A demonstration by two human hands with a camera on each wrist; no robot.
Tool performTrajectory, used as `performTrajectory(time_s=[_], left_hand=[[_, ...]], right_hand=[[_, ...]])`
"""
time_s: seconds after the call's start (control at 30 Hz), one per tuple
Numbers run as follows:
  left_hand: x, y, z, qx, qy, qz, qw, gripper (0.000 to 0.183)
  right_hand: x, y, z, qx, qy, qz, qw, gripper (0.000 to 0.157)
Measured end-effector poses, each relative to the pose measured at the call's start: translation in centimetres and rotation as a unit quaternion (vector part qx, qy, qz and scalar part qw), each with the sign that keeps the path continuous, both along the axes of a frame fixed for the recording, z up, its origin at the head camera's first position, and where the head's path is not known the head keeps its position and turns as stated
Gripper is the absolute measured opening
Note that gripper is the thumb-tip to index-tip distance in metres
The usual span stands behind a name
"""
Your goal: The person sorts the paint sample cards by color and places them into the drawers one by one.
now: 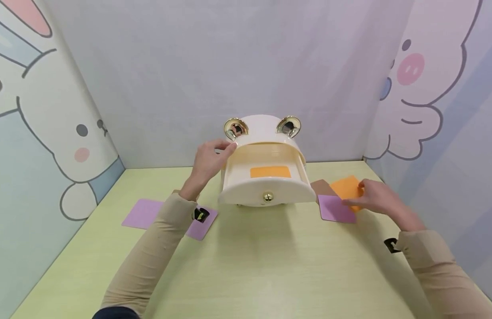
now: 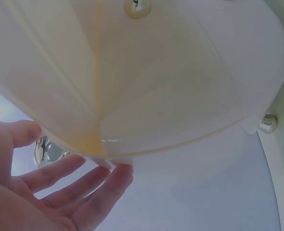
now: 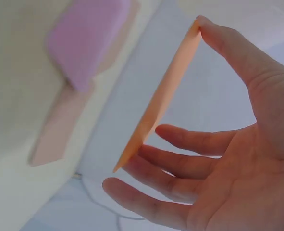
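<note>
Step in hand looks like picking up an orange card at the right, with the drawer of the white box pulled out and another orange sheet lying inside. Next move probably calls for bringing the card left over the drawer front and laying it flat, box kept steady.

Right hand: fingers grasping the orange card by opposite edges, thumb at one end, fingertips at the other, wide gap between; card tilted, seemingly raised off the tabletop, near a purple card that partly covers a brown card.

Left hand: fingers bent round the box's upper left edge, thumb on the front side, seemingly bracing it; how firmly, can't tell.
</note>
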State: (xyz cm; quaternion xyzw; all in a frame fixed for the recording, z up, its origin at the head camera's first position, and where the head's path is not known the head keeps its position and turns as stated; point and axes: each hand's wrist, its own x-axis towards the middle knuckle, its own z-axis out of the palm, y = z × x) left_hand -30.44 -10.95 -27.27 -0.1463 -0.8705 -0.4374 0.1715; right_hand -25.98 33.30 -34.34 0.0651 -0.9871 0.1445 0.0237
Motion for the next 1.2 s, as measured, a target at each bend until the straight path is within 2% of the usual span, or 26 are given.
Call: performTrajectory(time_s=[0.27, 0.53, 0.7, 0.97, 1.2], left_hand=[[0.0, 0.0, 0.1, -0.005, 0.003, 0.003, 1.0, 0.036], [-0.1, 0.1, 0.0, -0.007, 0.001, -0.001, 1.0, 0.037], [0.0, 0.1, 0.2, -0.004, 0.006, -0.002, 1.0, 0.037], [0.1, 0.1, 0.3, -0.003, 0.008, -0.001, 1.0, 0.035], [0.1, 0.1, 0.1, -0.003, 0.01, 0.0, 0.9999, 0.035]], right_hand=[[-0.5, -2.8, 4.6, -0.009, 0.02, 0.043, 0.999, 0.074], [-0.6, -5.0, 8.2, -0.038, 0.019, 0.088, 0.995, 0.079], [-0.6, -6.5, 10.3, -0.066, 0.024, 0.112, 0.991, 0.072], [-0.3, -8.9, 12.5, -0.098, 0.04, 0.177, 0.979, 0.066], [-0.7, -11.1, 13.7, -0.086, 0.036, 0.191, 0.977, 0.069]])
